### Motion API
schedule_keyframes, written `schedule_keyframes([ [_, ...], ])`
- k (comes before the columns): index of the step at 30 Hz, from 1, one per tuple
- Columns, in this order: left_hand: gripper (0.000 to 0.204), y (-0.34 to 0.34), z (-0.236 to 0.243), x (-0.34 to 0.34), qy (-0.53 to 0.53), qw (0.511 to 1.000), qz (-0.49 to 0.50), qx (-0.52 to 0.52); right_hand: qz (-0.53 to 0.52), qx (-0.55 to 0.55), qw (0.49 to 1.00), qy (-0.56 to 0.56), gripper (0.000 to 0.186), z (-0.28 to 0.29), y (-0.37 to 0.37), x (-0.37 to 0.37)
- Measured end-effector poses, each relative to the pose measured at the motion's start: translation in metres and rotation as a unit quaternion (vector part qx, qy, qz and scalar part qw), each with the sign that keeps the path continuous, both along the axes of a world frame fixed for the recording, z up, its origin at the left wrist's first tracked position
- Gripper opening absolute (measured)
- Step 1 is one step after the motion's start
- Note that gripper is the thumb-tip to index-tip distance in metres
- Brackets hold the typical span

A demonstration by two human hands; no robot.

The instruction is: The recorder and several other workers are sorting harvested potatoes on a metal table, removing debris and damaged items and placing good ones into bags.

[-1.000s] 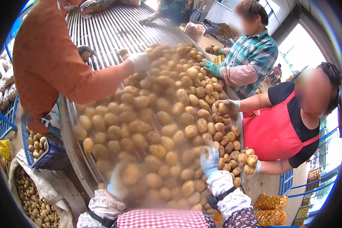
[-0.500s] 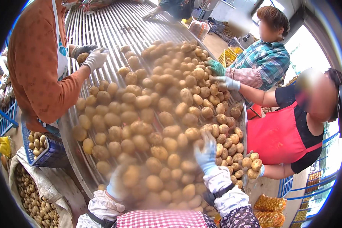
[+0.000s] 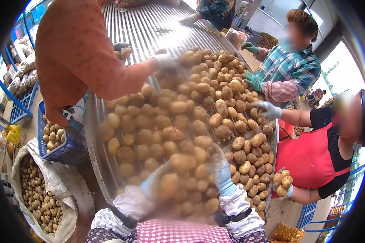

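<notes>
Many potatoes point(image 3: 172, 133) lie on a metal bar sorting table point(image 3: 138, 24), the middle of the picture hazy. My left hand point(image 3: 153, 183), in a pale blue glove, is low among the near potatoes; its fingers are blurred and partly covered. On the right of the same heap, my right hand point(image 3: 223, 174) lies against the potatoes with its fingers stretched forward, smeared but looking open. Between my two hands sits a group of potatoes point(image 3: 186, 174). Both my forearms wear patterned white sleeves with dark bands.
At left, a person in an orange top point(image 3: 75, 52) reaches over the table. Two people stand at right; the one in a red apron point(image 3: 308, 158) holds potatoes. A blue crate point(image 3: 65, 150) and a white sack point(image 3: 75, 198) of potatoes stand left; a yellow net bag point(image 3: 287, 233) lies lower right.
My left hand has moved rightward in among the potatoes, and my right hand has drawn nearer to me. The orange-topped person now reaches across the table. My view has shifted left.
</notes>
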State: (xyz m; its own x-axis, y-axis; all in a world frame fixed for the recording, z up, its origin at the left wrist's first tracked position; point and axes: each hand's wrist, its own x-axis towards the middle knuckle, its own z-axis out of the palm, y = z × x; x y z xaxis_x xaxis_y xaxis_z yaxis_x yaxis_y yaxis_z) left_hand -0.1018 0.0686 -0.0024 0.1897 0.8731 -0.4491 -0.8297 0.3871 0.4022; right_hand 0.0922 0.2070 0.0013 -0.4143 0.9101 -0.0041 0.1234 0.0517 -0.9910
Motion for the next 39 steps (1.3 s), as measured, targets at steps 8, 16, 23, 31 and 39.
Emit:
schedule_keyframes([
  [8, 0.047, -0.014, 0.01, -0.004, -0.313, 0.945, 0.096, -0.013, 0.193, 0.36, 0.778, -0.478, 0.081, -0.029, -0.044, 0.04],
  [16, 0.055, -0.03, 0.033, 0.005, -0.115, 0.981, 0.155, 0.008, 0.024, 0.286, 0.927, -0.24, 0.056, 0.011, -0.045, -0.003],
  [23, 0.075, -0.033, 0.021, 0.022, 0.003, 0.999, 0.038, 0.011, 0.251, 0.474, 0.82, -0.2, 0.049, 0.045, -0.08, -0.043],
  [31, 0.048, -0.049, 0.052, 0.015, -0.225, 0.971, 0.083, 0.003, 0.064, 0.268, 0.955, -0.106, 0.014, 0.066, -0.1, -0.041],
  [39, 0.035, -0.059, 0.034, 0.01, -0.209, 0.973, 0.103, 0.008, 0.28, 0.517, 0.804, -0.086, 0.017, 0.049, -0.131, -0.055],
])
